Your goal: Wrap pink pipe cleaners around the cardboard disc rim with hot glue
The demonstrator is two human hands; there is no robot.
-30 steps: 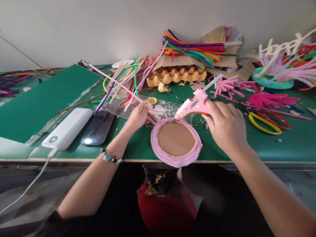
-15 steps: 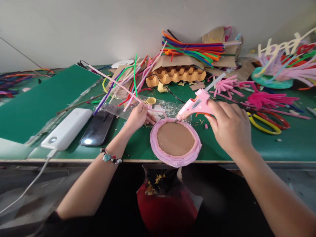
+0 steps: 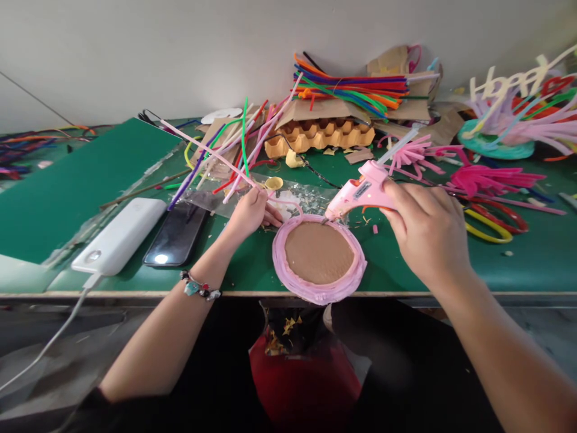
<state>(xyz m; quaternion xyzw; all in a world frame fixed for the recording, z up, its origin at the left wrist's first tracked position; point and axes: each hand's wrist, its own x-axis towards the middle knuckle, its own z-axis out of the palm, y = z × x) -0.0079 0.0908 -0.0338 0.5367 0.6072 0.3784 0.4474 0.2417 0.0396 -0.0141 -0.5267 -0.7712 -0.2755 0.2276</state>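
A round brown cardboard disc [image 3: 319, 252] with pink pipe cleaner coiled around its rim lies at the table's front edge. My left hand [image 3: 252, 211] is closed on a long pink pipe cleaner [image 3: 205, 147], beside the disc's upper left; one end of it curves down to the rim. In my right hand [image 3: 426, 225] is a pink glue gun [image 3: 360, 191] with a clear glue stick [image 3: 399, 144] in its back. The gun's nozzle is at the disc's upper rim.
Left of my left hand lie a phone [image 3: 177, 233] and a white power bank [image 3: 119, 236] with a cable. Behind are an egg carton [image 3: 320, 137] and bundled pipe cleaners [image 3: 356, 90]. Yellow-handled scissors [image 3: 489, 227] lie at the right.
My right hand and the glue gun have shifted slightly right, with the nozzle a little further along the upper rim. My left hand keeps its hold on the pink pipe cleaner.
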